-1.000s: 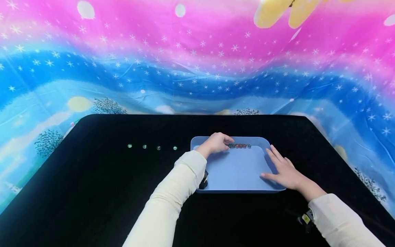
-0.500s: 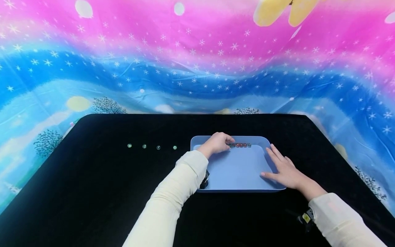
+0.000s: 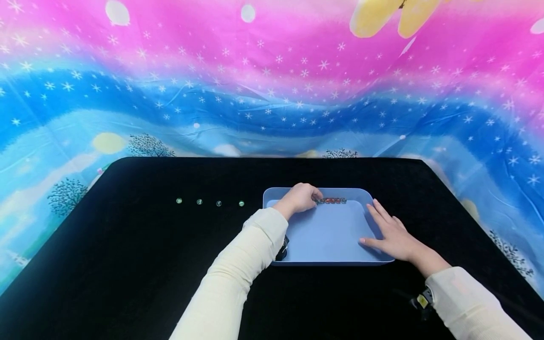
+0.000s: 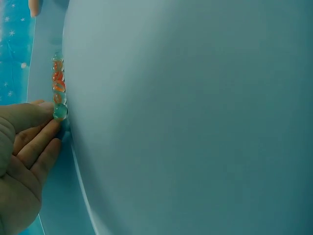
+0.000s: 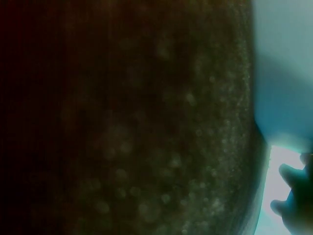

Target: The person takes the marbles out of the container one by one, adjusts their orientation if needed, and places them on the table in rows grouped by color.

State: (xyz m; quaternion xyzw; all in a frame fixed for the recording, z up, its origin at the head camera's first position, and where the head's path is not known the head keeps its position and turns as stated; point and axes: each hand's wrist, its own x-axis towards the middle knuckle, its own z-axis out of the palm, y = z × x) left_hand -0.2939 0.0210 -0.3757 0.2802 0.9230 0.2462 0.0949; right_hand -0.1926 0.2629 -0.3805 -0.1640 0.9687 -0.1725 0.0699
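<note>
A light blue rectangular tray (image 3: 325,233) lies on the black table. Along its far wall runs a tight row of glass marbles (image 3: 333,200), some with orange-red swirls, others greenish. My left hand (image 3: 299,197) reaches into the tray at the row's left end. In the left wrist view its thumb and fingertips pinch the end marble (image 4: 60,112), a green one, which sits against its neighbour. My right hand (image 3: 391,234) rests with fingers spread over the tray's right wall. Only its dark fingers (image 5: 293,196) show at the corner of the right wrist view.
Several loose glass marbles (image 3: 218,203) lie spaced out in a line on the black tablecloth (image 3: 127,264), left of the tray. Behind the table hangs a colourful snowflake-patterned backdrop (image 3: 272,94). A small black device (image 3: 422,301) is strapped at the right wrist.
Almost nothing differs. My left fingers stay at the left end of the marble row, and my right hand keeps its place on the tray.
</note>
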